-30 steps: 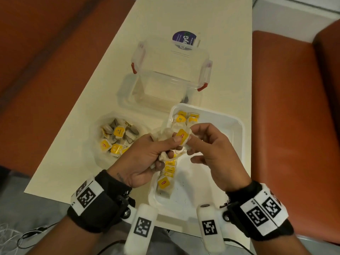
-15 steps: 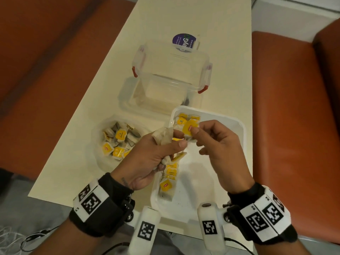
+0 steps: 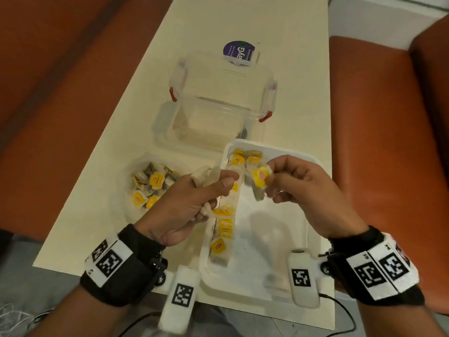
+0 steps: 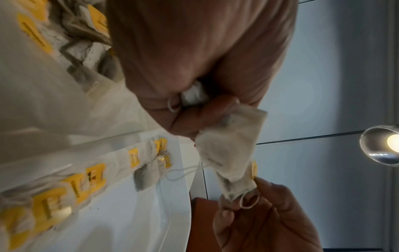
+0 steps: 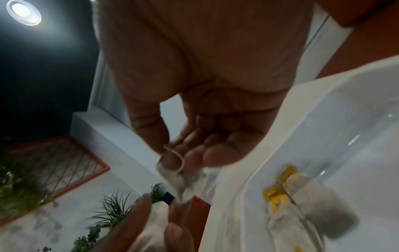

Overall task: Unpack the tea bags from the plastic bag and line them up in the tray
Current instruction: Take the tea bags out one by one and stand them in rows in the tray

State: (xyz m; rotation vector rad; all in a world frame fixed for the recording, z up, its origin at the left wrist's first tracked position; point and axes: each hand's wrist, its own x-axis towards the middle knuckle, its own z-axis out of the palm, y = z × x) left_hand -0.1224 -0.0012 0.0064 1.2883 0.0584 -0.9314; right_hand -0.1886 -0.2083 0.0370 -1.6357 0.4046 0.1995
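A white tray [image 3: 286, 239] lies on the table near me, with a row of yellow-tagged tea bags [image 3: 224, 227] along its left side and a few more at its far left corner [image 3: 245, 158]. My left hand [image 3: 194, 203] grips a bunch of tea bags [image 3: 206, 176] above the tray's left edge. My right hand [image 3: 298, 186] pinches one tea bag [image 3: 261, 177] by its yellow tag over the tray's far part. In the left wrist view that tea bag [image 4: 228, 151] stretches between both hands. The clear plastic bag [image 3: 150, 186] with several tea bags lies left of the tray.
A clear lidded plastic box [image 3: 223, 100] with red clips stands beyond the tray, a purple-labelled item [image 3: 239, 52] behind it. The cream table [image 3: 243, 25] is narrow, flanked by orange seats [image 3: 388, 142]. Cables hang at the near edge.
My right hand has pulled one tea bag away from the bunch in my left hand, moving right and slightly farther over the tray. The hands have drawn apart.
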